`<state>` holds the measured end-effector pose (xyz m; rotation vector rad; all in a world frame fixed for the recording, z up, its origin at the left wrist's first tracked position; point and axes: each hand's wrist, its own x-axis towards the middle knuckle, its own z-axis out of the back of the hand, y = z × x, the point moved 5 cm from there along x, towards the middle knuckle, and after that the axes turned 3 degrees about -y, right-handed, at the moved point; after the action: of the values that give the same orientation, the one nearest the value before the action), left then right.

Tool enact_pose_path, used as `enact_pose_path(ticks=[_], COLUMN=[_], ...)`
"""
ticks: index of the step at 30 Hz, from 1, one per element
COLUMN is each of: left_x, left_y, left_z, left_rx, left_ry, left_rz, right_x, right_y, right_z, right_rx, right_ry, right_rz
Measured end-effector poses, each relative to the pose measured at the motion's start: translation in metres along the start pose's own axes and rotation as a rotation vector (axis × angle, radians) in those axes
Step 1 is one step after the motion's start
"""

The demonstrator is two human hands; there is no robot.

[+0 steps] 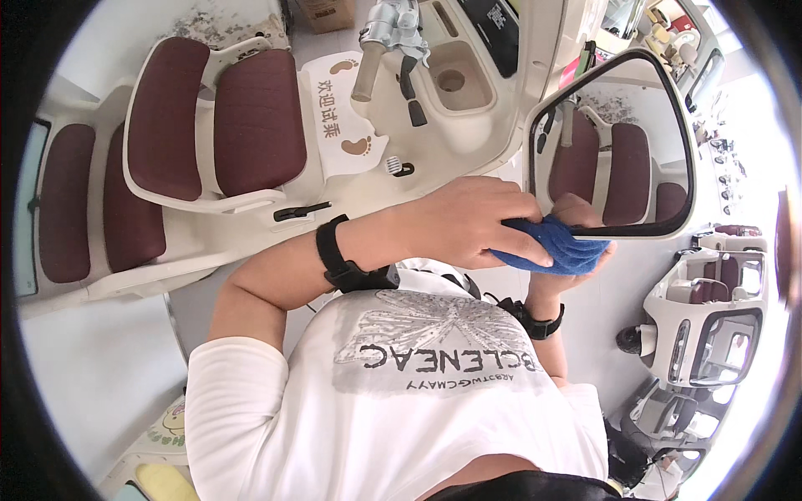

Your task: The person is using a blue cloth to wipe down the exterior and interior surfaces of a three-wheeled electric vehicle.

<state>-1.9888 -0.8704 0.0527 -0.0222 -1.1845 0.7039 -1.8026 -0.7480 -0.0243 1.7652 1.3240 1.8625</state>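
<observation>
The left hand (pixel 472 221) has bent fingers pinching a blue cloth (pixel 561 246); the right hand (pixel 576 280) lies against its underside, grip partly hidden. The cloth is bunched, with deep curved folds. Just beyond the hands stands a dark-edged glass pane (pixel 622 154), reflective. Farther, leftward of the left hand: a maroon seat (pixel 259 121).

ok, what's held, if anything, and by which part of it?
Blue cloth, bunched: left hand grips its left end; right hand is at its lower right edge, grip unclear.
</observation>
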Motion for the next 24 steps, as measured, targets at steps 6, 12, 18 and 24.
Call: enact_pose_path(ticks=[6,12,18,24], left_x=[-0.046,-0.071,-0.016,-0.011], left_y=[0.027,0.049,0.032,0.05], left_z=[-0.016,-0.003,0.015,0.01], left_rx=[0.064,0.034,-0.034,-0.001], left_ry=[0.152,0.259,-0.135,-0.378], left_rz=[0.159,0.495,0.367,0.588], right_x=[-0.021,0.001,0.026,-0.022], right_y=[0.005,0.011,-0.002,-0.077], right_z=[-0.008,-0.033,-0.044,-0.026], right_rx=[-0.364,-0.271,-0.108,-0.028], right_ry=[-0.099,0.256,0.102,0.345], right_rz=[-0.092,-0.227,-0.081,-0.771])
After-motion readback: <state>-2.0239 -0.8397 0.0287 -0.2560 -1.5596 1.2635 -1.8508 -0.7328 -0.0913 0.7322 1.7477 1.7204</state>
